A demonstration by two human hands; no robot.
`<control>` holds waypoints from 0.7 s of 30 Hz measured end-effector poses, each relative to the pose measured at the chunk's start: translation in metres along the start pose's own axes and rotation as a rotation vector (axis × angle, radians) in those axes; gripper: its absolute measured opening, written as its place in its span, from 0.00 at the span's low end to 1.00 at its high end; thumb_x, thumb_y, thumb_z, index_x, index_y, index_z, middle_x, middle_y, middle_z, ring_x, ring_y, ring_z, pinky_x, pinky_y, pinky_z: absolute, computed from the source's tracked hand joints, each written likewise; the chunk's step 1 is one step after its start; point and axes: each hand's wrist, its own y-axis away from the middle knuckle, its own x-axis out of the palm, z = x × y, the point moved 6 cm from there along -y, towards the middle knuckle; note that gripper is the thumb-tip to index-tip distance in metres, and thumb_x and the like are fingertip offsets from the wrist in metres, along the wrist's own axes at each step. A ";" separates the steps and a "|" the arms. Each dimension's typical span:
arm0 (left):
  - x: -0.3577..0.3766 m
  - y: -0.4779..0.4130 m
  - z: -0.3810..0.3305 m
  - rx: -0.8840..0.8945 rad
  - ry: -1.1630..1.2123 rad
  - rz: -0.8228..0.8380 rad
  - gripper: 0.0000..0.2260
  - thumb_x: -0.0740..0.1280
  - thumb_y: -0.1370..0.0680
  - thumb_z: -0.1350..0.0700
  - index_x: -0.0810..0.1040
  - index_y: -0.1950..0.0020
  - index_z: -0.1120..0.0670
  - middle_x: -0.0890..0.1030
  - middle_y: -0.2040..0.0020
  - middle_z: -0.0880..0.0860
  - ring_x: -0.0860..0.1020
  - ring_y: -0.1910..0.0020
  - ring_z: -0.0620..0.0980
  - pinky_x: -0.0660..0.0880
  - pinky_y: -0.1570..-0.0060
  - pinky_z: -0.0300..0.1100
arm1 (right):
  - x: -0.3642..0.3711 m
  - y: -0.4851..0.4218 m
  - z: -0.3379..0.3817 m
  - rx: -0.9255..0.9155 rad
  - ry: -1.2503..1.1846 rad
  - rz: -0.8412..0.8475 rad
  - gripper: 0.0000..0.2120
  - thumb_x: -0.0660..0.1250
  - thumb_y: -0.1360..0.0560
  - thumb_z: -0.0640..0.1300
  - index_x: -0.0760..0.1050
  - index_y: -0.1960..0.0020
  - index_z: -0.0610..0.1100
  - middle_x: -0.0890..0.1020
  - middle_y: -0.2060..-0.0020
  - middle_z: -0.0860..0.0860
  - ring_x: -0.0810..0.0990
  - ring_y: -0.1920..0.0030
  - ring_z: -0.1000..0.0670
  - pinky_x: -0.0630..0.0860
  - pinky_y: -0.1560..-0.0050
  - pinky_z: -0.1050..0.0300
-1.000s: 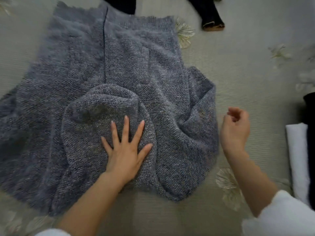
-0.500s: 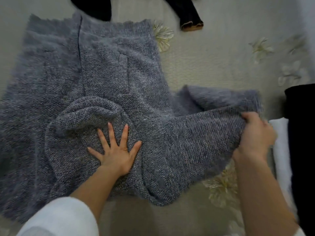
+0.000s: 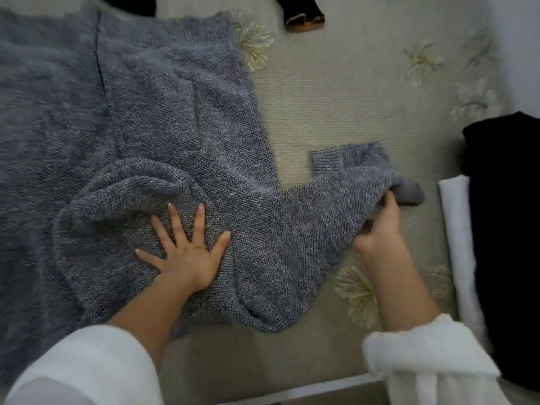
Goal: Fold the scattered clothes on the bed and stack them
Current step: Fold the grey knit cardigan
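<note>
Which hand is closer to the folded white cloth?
Right. The right hand grips a sleeve of the grey knitted sweater beside the folded white cloth; the left hand presses the sweater's middle, farther off.

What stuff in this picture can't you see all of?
Head view:
- Grey knitted sweater: left side cut off by the frame edge.
- Right hand: partly hidden under the sleeve it grips.
- Black garment: cut off by right edge.
- Dark cuff: its garment beyond top edge.

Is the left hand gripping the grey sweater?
No, the left hand lies flat with fingers spread on the sweater; only the right hand grips its sleeve.
</note>
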 end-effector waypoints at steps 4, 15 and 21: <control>-0.001 0.001 0.000 0.005 -0.004 0.003 0.33 0.36 0.32 0.25 0.20 0.38 0.35 0.15 0.36 0.50 0.20 0.33 0.59 0.34 0.38 0.73 | 0.025 0.001 0.007 -0.030 -0.074 0.180 0.20 0.58 0.23 0.58 0.79 0.49 0.43 0.84 0.53 0.42 0.82 0.51 0.42 0.80 0.48 0.47; -0.003 0.005 -0.002 0.013 -0.011 0.017 0.33 0.35 0.32 0.25 0.20 0.37 0.37 0.15 0.37 0.52 0.21 0.32 0.60 0.35 0.37 0.73 | -0.020 0.071 0.090 -0.874 -0.078 -0.523 0.13 0.69 0.28 0.37 0.66 0.62 0.47 0.73 0.65 0.51 0.71 0.65 0.56 0.72 0.62 0.60; -0.003 0.002 0.001 0.025 0.020 -0.016 0.31 0.36 0.30 0.26 0.19 0.40 0.36 0.15 0.37 0.51 0.20 0.34 0.60 0.34 0.38 0.74 | 0.142 0.157 0.024 -1.425 0.778 0.064 0.06 0.65 0.26 0.37 0.77 0.53 0.47 0.78 0.45 0.44 0.73 0.42 0.59 0.68 0.34 0.54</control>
